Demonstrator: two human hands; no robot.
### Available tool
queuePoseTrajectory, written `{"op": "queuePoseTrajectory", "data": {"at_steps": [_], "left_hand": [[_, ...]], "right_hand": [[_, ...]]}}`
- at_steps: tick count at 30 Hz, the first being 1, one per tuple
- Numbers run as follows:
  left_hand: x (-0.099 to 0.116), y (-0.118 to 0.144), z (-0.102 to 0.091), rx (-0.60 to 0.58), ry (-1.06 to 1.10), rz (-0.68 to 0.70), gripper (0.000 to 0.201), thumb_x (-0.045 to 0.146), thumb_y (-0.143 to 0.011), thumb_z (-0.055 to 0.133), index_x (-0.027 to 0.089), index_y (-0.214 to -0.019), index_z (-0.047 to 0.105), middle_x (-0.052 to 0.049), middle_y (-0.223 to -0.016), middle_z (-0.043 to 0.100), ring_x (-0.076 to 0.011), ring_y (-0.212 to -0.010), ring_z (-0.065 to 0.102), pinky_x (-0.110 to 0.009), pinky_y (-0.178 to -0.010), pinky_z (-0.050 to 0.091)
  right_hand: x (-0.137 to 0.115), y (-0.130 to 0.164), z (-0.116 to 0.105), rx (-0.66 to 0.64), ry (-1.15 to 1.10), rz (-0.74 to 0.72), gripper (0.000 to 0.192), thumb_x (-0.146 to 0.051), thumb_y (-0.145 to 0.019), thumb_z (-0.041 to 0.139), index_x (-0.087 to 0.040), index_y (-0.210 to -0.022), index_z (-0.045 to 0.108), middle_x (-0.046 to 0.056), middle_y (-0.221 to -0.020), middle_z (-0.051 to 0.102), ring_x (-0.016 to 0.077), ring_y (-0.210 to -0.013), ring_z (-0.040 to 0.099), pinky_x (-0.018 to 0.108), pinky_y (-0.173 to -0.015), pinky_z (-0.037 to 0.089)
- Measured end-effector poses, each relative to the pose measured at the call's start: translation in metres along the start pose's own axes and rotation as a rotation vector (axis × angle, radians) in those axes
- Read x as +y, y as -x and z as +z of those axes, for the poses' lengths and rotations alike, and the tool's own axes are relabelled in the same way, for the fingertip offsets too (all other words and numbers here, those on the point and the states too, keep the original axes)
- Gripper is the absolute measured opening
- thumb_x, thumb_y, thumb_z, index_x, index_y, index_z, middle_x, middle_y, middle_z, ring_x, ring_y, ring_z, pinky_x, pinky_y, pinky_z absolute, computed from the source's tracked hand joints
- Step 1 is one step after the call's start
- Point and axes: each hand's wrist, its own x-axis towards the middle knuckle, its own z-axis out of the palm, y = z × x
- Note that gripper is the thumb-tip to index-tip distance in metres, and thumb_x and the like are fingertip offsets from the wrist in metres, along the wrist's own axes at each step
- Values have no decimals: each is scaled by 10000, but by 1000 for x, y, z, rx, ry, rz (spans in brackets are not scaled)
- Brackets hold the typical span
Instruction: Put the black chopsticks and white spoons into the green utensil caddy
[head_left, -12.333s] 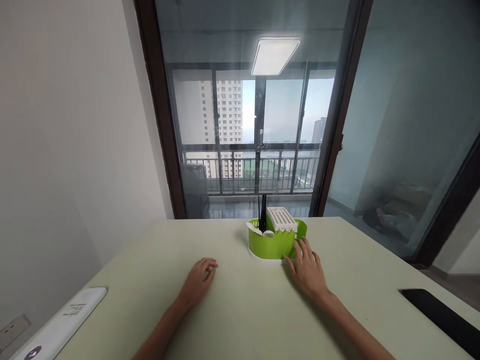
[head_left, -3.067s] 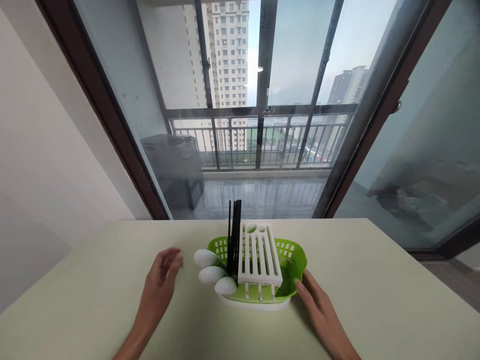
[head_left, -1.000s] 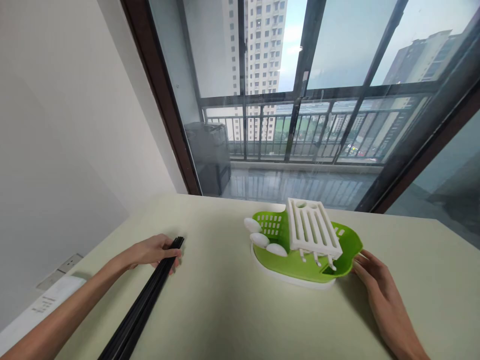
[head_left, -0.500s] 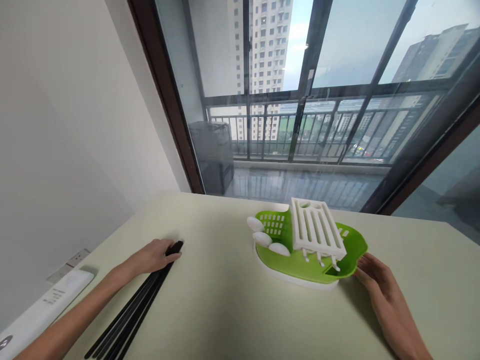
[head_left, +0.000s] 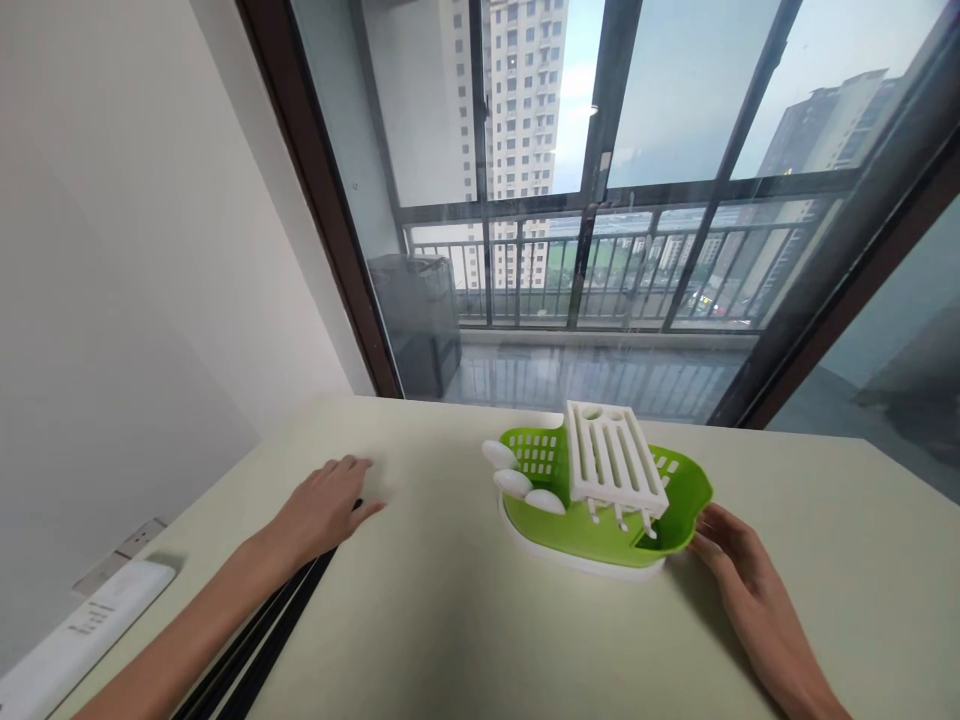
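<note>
A: L hand (head_left: 326,508)?
B: Flat, fingers spread, lying on the far end of the black sticks (head_left: 281,625), which rest on the surface (head_left: 450,620).
A: R hand (head_left: 731,558)?
B: Loosely open, fingertips touching the green basket (head_left: 679,500) at its near-right rim; basket holds a white rack (head_left: 611,465) & white spoons (head_left: 514,482).

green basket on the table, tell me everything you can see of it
The green basket looks like glossy lime plastic, oval, with slotted vents in its far wall, and it sits on a white base tray. A white slotted rack with small legs stands tilted inside it. Three white spoon ends stick out over its left rim. It rests on the pale table, near the window. The right hand touches its right edge with the fingertips; the left hand is well apart.
</note>
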Motion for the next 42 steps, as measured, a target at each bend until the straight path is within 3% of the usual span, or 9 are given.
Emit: {"op": "queuePoseTrajectory", "data": {"at_steps": [3,7,10,13,16,23,28,34,42], "left_hand": [[43,0,-10,-12,248,295,793,586,-857,661,314,-1537,357,-134,-1560,447,-363,-1345,509,-490,-1097,422],[96,-8,-14,74,377,572,1039,595,-770,778,325,-1597,211,-135,-1652,286,-347,-1473,362,-521,-1188,351],[120,-21,-14,136,377,705,1055,616,-723,812,276,-1573,286,-174,-1621,336,-354,-1475,357,-539,-1189,344],[137,-34,-14,138,344,849,858,598,-729,816,257,-1448,496,-153,-1451,568,-322,-1359,510,-493,-1136,411],[149,-44,-15,127,281,929,643,589,-760,793,227,-1272,649,-117,-1193,726,-274,-1101,675,-398,-974,513],[163,-56,-13,184,12,1038,427,573,-891,659,203,-1096,722,-81,-998,787,-196,-744,728,-260,-581,445],[161,-65,-9,237,-119,1164,408,566,-964,561,188,-991,712,-90,-931,773,-192,-795,728,-255,-536,394],[160,-71,-3,326,-128,1267,418,526,-1014,493,175,-882,678,-37,-757,729,-138,-623,674,-262,-482,337],[159,-64,-6,493,-124,1317,330,380,-1056,459,153,-914,653,-47,-757,724,-133,-651,671,-231,-541,427]], "right_hand": [[1,-1,1,4,-6,-15,680,-625,-796,639,-219,-1333,550,101,-1355,623,344,-1298,543,444,-1055,488],[2,-1,2,10,-1,-26,668,-629,-802,633,-213,-1319,558,105,-1327,636,339,-1278,560,430,-1022,513],[2,-1,3,0,-12,-28,667,-635,-818,619,-219,-1335,542,103,-1342,627,332,-1282,558,432,-1040,502],[2,0,4,-12,-12,-16,662,-634,-828,614,-235,-1350,533,99,-1356,619,331,-1282,560,444,-1045,495],[4,0,6,-18,-15,-20,653,-626,-827,618,-244,-1349,533,96,-1378,610,327,-1281,564,441,-1043,498],[9,0,8,-54,-54,-30,627,-603,-861,598,-247,-1368,500,101,-1410,597,310,-1282,570,429,-1038,507],[10,-1,10,-78,-54,-38,616,-602,-865,605,-254,-1363,500,99,-1409,598,304,-1254,590,426,-1009,519],[8,-1,13,-87,-59,-29,590,-599,-880,593,-262,-1356,509,92,-1399,606,295,-1259,589,423,-1022,508],[9,-2,12,-67,-56,-27,634,-624,-827,629,-249,-1329,532,97,-1376,624,303,-1216,612,416,-987,538]]}}
